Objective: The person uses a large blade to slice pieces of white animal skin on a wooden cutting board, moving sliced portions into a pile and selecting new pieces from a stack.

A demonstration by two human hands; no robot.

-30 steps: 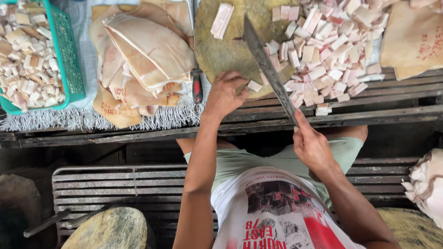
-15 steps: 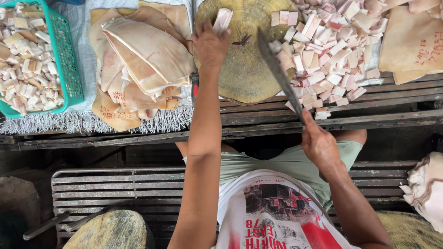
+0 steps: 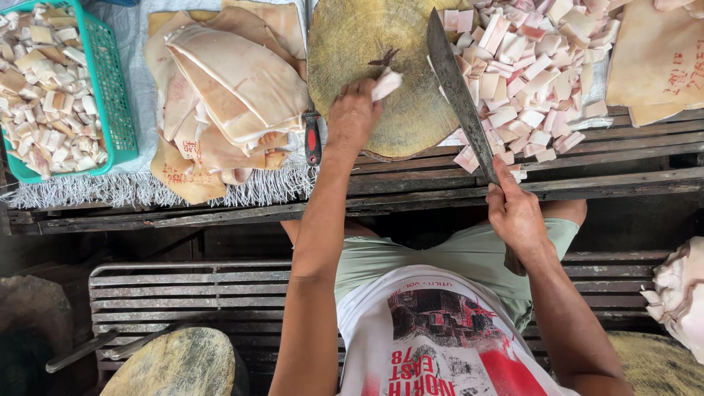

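Note:
My left hand (image 3: 353, 116) rests on the round wooden chopping block (image 3: 367, 44) and grips a pale strip of pork skin (image 3: 386, 82) that sticks out past my fingers. My right hand (image 3: 515, 213) is closed round the handle of a long cleaver (image 3: 456, 88). Its blade points away from me along the block's right edge. Just right of the blade lies a heap of cut pink-white pieces (image 3: 528, 66).
A stack of large uncut skin sheets (image 3: 227, 95) lies left of the block on a fringed cloth (image 3: 132, 191). A green basket (image 3: 110, 88) of cut pieces stands far left. A red-handled knife (image 3: 313, 139) lies beside the block. More sheets (image 3: 656, 59) sit far right.
My left hand went out to the far side of the block, took a strip and drew it back toward me. The cleaver in my right hand shifted slightly right.

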